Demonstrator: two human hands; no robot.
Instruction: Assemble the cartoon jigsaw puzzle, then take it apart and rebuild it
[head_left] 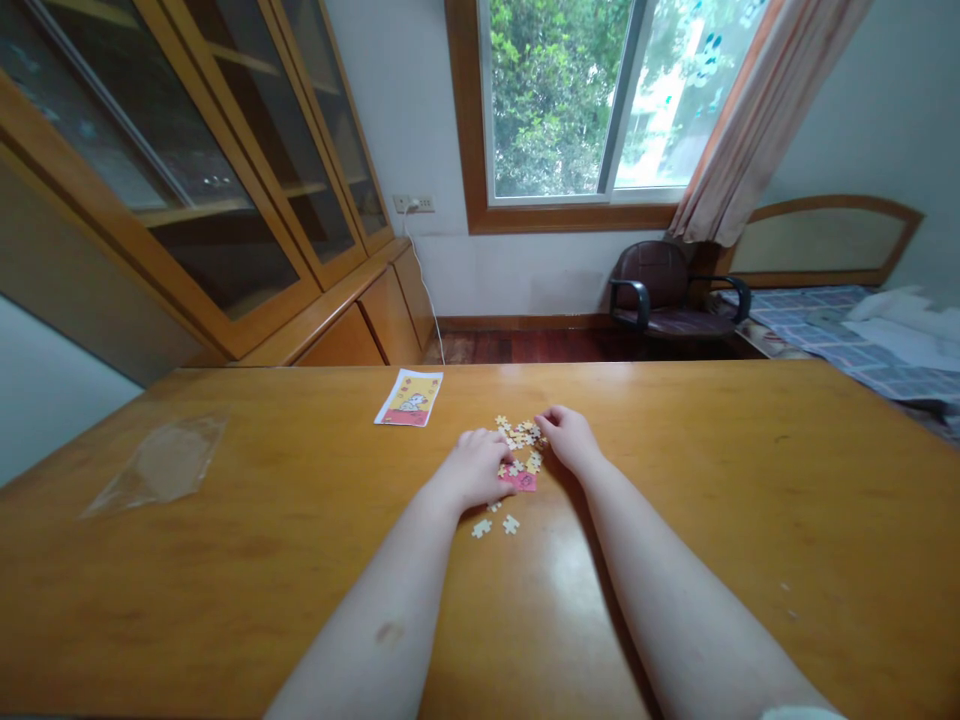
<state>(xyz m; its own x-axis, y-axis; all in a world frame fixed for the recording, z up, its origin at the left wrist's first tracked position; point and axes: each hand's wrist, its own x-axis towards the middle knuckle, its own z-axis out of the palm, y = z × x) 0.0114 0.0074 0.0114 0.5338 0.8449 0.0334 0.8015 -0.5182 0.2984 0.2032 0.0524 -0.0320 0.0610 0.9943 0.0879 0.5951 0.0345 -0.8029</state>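
Note:
A small heap of loose puzzle pieces [519, 436] lies on the wooden table [720, 480]. My left hand [478, 468] rests beside the heap with its fingers curled down onto a joined pink and red part of the puzzle [523, 481]. My right hand [568, 436] is at the heap's right edge, fingertips pinched among the pieces; what they hold is too small to make out. Two pale pieces [496, 525] lie apart, nearer to me. A picture card [409, 398] in yellow and red lies flat to the left, beyond the heap.
A clear plastic bag [159, 464] lies flat on the table's left side. Behind the table are a glass-door wooden cabinet [225, 190], a dark armchair [664, 295] under the window, and a bed [862, 335] at the right.

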